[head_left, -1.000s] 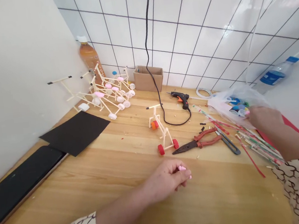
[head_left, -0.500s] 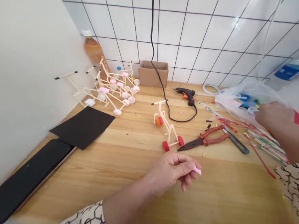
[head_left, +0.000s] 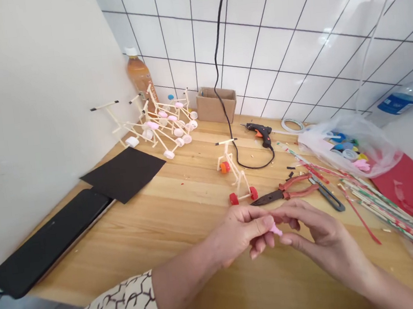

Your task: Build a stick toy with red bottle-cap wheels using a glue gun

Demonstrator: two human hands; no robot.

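Note:
My left hand (head_left: 239,234) and my right hand (head_left: 319,226) meet above the wooden worktop, with a small pink plastic piece (head_left: 275,230) between their fingers. The left fingers pinch it, and the right fingertips close around it from the other side. Just beyond my hands lie red-handled pliers (head_left: 284,194) and a small stick-built model cart (head_left: 235,176) with red and orange bottle-cap wheels. A white plastic bag (head_left: 349,147) of bottle caps sits to the right, out of reach of my fingers.
Several cap-wheeled stick models (head_left: 159,125) are heaped in the far corner, near a cardboard box (head_left: 214,105). A black glue gun (head_left: 261,134) and its cord lie behind the pliers. Striped straws (head_left: 394,218) spread across the right, over a red sheet (head_left: 412,187). A black sheet (head_left: 123,173) lies left.
My right hand has left the plastic bag and come to the pink piece in my left hand. The bag's contents now show, including pink pieces. The view has shifted slightly.

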